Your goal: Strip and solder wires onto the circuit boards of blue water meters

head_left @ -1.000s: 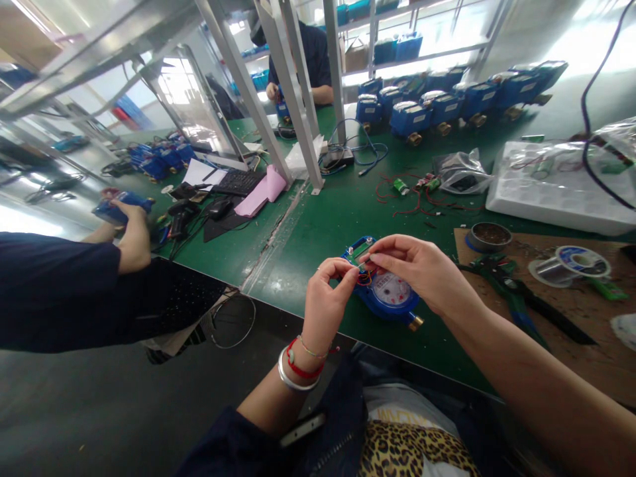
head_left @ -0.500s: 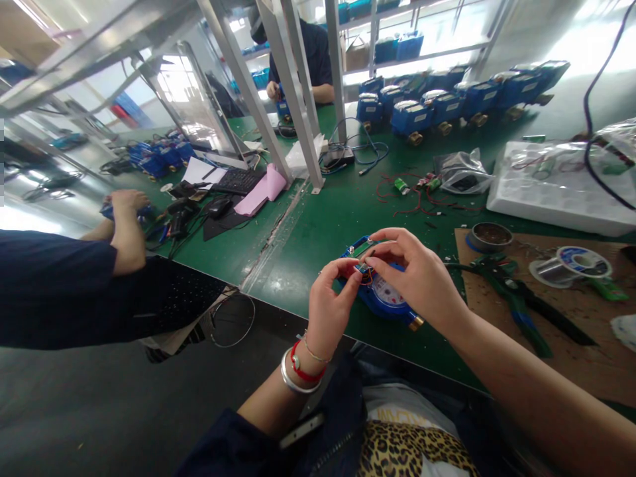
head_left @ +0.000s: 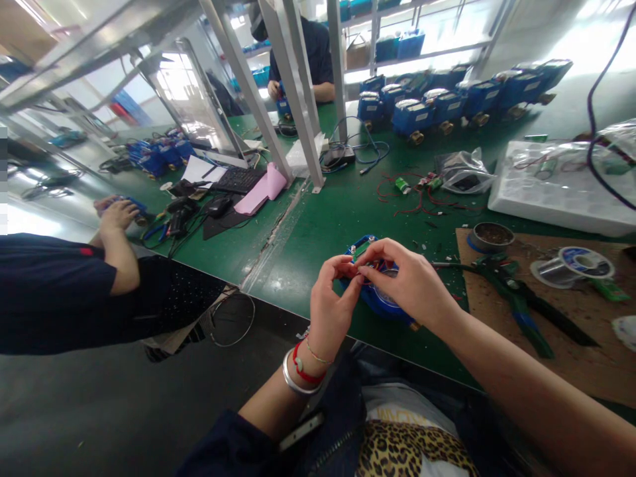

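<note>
A blue water meter lies on the green bench in front of me, its round dial partly covered by my right hand. Its top part is uncovered, and a green circuit board shows inside. Thin reddish wires run close to my fingertips. My left hand is closed in a pinch over the meter's near left side. From the right, my right hand comes in, thumb and forefinger pinched against the left fingertips. Whatever small piece lies between the fingers is hidden.
Right of the meter are green-handled cutters, a solder spool and a round tin on brown cardboard. Behind sit a white foam tray, red-wired parts and several blue meters. Co-workers sit at the left and across.
Both hands have drawn closer together over the meter, and the small board with wires seen between the fingers is now covered. The left co-worker's hands have shifted on a blue meter.
</note>
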Available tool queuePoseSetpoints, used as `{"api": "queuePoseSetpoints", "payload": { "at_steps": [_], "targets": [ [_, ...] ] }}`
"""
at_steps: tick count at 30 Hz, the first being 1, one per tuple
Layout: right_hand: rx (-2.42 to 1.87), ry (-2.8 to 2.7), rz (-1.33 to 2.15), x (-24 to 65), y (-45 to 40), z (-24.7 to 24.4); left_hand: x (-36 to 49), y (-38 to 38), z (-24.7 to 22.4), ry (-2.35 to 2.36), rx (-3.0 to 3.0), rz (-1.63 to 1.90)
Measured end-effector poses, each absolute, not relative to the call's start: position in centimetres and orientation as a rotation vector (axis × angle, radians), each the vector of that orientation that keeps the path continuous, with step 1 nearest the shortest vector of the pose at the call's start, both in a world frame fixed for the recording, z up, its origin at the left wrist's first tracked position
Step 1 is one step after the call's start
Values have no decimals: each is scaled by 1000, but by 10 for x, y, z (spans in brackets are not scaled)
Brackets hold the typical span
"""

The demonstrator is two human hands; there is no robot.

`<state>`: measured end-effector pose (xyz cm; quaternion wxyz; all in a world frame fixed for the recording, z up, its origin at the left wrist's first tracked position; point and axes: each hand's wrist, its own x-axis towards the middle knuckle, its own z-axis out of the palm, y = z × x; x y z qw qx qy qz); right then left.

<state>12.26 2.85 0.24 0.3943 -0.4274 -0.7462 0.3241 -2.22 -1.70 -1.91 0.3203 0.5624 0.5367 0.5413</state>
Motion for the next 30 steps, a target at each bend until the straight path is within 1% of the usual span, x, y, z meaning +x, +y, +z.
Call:
{"api": "queuePoseSetpoints", "payload": {
  "at_steps": [5,10,19,30],
  "targets": [
    [-1084,-1929,892,127,29,6,-23,-16,-18,1430,1491,1413],
    [-1137,-1931,796,135,29,8,-24,-15,-19,1443,1478,1412],
    [-988,-1966,625,133,33,-1,-25,-13,-21,1425,1491,1416],
    [-967,-1991,641,133,33,0,-26,-15,-20,1463,1597,1365]
  ]
}}
